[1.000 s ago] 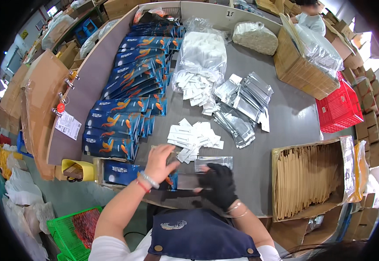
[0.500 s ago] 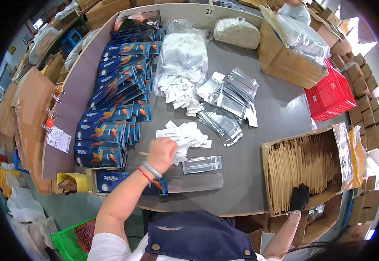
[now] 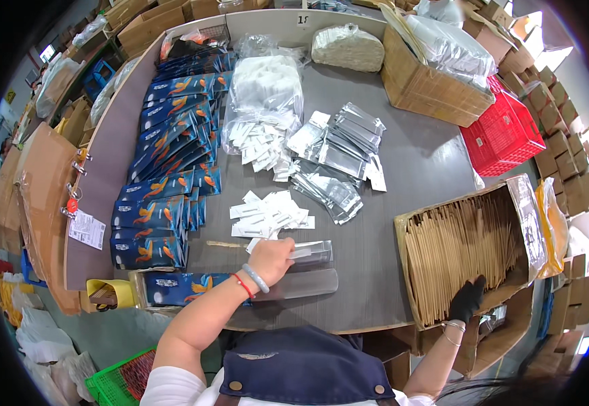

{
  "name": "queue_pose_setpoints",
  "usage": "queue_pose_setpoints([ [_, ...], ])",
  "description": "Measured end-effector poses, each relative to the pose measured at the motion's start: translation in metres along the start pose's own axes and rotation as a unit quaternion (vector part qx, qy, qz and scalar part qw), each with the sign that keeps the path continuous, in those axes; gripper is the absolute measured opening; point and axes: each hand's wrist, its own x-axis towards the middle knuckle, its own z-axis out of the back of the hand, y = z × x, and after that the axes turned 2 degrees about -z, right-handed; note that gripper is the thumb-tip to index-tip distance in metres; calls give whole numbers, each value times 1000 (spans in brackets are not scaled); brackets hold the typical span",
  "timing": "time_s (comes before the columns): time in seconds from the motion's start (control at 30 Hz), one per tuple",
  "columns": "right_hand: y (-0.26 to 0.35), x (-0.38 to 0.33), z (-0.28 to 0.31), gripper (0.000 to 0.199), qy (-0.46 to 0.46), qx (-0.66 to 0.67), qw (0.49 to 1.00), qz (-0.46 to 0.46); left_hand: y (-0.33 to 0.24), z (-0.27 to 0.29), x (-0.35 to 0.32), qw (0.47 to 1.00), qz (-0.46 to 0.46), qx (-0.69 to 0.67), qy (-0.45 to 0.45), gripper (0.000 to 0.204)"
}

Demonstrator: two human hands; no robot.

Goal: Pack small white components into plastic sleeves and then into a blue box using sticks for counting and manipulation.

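My bare left hand (image 3: 272,260) is closed on a small white packet (image 3: 301,254), over a flat silver-and-clear pouch (image 3: 320,251) lying on the table. Just beyond it spreads a loose pile of white packets (image 3: 267,213). A clear plastic strip (image 3: 308,284) lies nearer me, beside a blue printed pouch (image 3: 186,289). On the right, my black-gloved right hand (image 3: 467,299) touches the near end of a row of thin brown cardboard pieces (image 3: 453,257) standing in an open carton (image 3: 404,271). Its dark fingers blend together, so their grip is unclear.
Stacked blue pouches (image 3: 149,213) line the table's left side. A clear bag (image 3: 264,88) of white packets and a heap of silver pouches (image 3: 345,149) lie farther back. A cardboard box (image 3: 429,91) and a red crate (image 3: 504,132) stand at the far right.
My left hand has moved right and nearer, from the white pile's edge to over the silver-and-clear pouch. My right hand stays at the brown pieces. The whole view has shifted slightly.
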Motion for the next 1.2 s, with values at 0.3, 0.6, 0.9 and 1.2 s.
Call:
queue_pose_setpoints([
  [0.3,179,-78,6,18,294,212,877,316,-7,23,-55,996,-43,-23,79,35],
  [0.6,219,-130,-44,26,405,128,789,444,9,46,-112,1000,16,10,-18,67],
  [0.9,229,-147,-56,13,423,247,836,248,-5,25,-89,1000,-14,-7,-26,71],
  [1.2,256,-168,-39,46,432,327,797,268,-7,31,-76,999,-52,5,4,77],
])
